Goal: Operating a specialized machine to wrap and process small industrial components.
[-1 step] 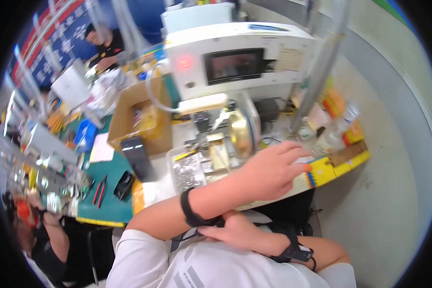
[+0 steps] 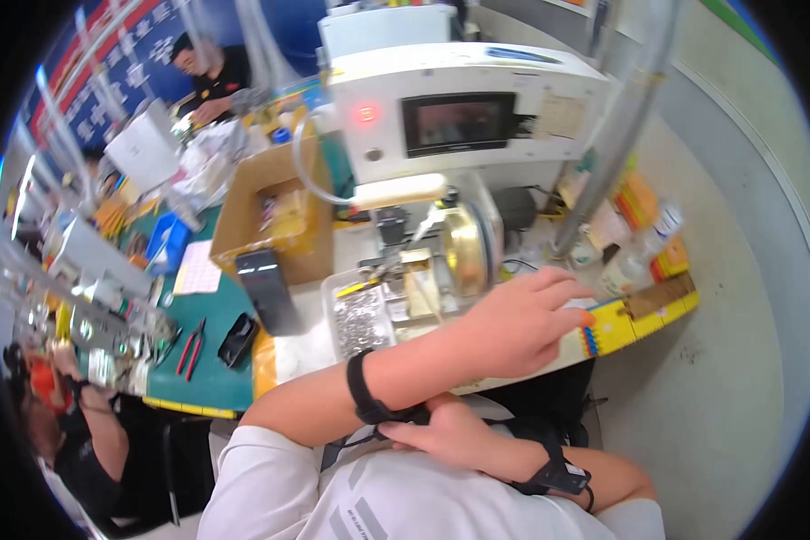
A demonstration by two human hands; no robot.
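Note:
My left forearm crosses to the right in front of me, a black wristband (image 2: 362, 387) around its wrist. Beyond it my left hand (image 2: 522, 319) hovers palm down near the bench's yellow-marked front edge (image 2: 621, 326), its fingers loosely bent and apart. A small orange patch shows at one fingertip; I cannot tell what it is. Under that forearm lies my right hand (image 2: 463, 436), close to the wristband and a dark cable. Its thumb side points left, while most fingers are hidden. The right wrist carries a strap with a small black device (image 2: 562, 475).
Behind my left hand stand a brass-coloured wheel (image 2: 463, 247) and a white machine (image 2: 558, 81) with a screen. Leftward are a tray of small metal parts (image 2: 358, 319), an open carton (image 2: 310, 238), a black upright block (image 2: 267, 288) and red-handled pliers (image 2: 189, 346). A metal post (image 2: 621, 126) rises right.
The whole view has shifted slightly, so the bench and machine appear a little further right. Both hands keep the same pose.

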